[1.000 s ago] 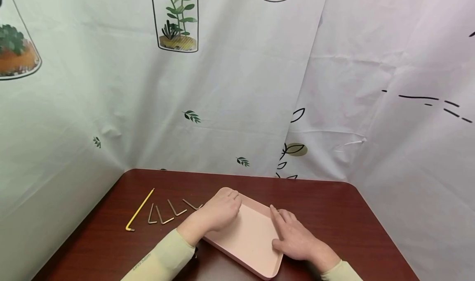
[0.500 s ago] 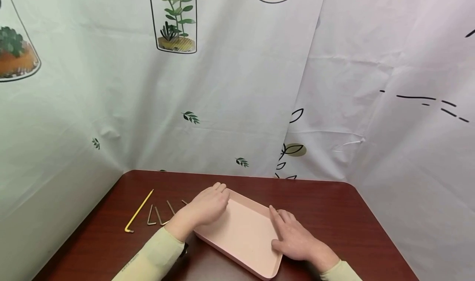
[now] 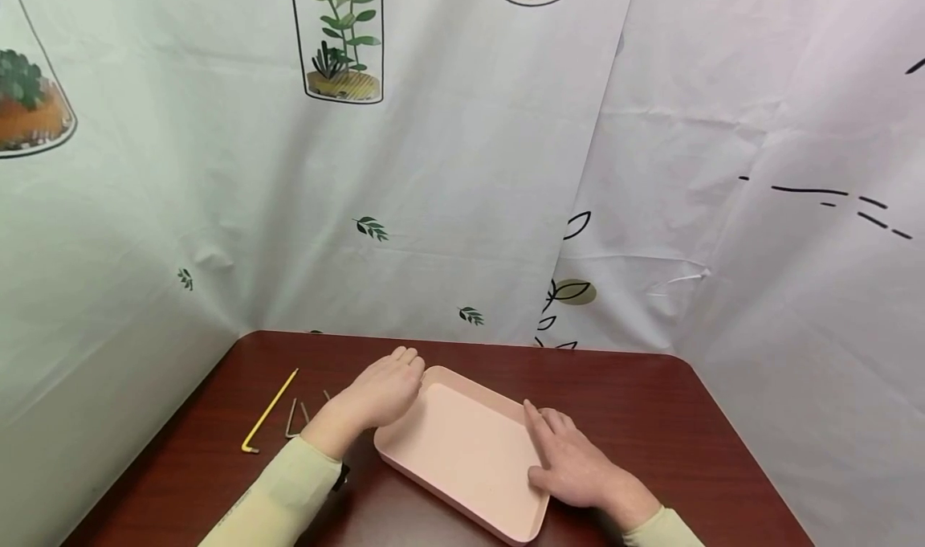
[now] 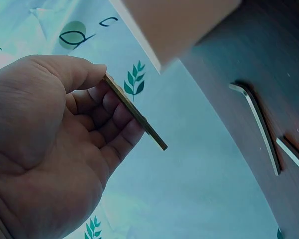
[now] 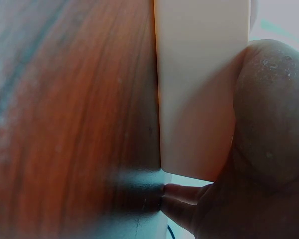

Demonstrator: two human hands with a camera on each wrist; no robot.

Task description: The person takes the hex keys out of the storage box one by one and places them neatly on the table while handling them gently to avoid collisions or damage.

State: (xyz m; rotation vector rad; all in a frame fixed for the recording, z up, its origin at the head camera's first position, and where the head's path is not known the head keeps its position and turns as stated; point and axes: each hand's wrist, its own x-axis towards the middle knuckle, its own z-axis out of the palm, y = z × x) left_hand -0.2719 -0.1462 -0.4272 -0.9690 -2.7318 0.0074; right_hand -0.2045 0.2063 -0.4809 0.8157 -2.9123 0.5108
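My left hand [image 3: 383,386] is beside the far left corner of a pink tray [image 3: 462,451]. In the left wrist view it pinches a brass-toned hex key [image 4: 134,109] between the thumb and fingers; the head view hides this key behind the hand. At the tray's right end, my right hand [image 3: 574,463] holds the rim, thumb over the edge and fingers around the far corner. Its palm lies against the outer tray wall [image 5: 202,74] in the right wrist view. Left of the tray lie metal hex keys [image 3: 291,420], partly covered by my left forearm.
A long yellow hex key [image 3: 270,410] lies farthest left on the dark red wooden table [image 3: 614,386]. Patterned white curtain [image 3: 462,169] hangs around the table's back and sides. Two of the metal keys [image 4: 261,132] rest close together in the left wrist view.
My left hand has moved left from inside the tray to past its far left corner, covering more of the metal hex keys. The right hand and the tray have stayed in place.
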